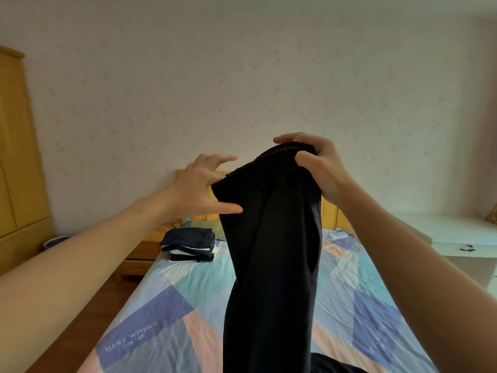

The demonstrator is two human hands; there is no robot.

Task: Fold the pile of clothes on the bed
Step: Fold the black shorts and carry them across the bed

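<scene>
A person holds a pair of black trousers (pixel 271 251) up over a bed (pixel 166 313), the cloth hanging in a long dark column from the waistband to below the bottom edge of the view. The right hand (pixel 314 165) grips the bunched waistband, fingers curled over the top and thumb pressed into the front. The left hand (pixel 204 184) is spread wide, fingers apart; its thumb lies against the near edge of the cloth, and it has no firm hold of anything.

Near the head of the bed sits a small stack of folded clothes (pixel 189 244), dark pieces with a white layer between, well apart from the trousers.

The risk lies in the one-handed hold. With all the weight hanging from a bunched grip, the legs are likely to twist together or slide unevenly, so that any fold laid down from here would go crooked. If the left hand catches only a pinch of the edge rather than the waistband's far corner, the garment could sag to one side and crumple on the patchwork sheet (pixel 357 286).
</scene>
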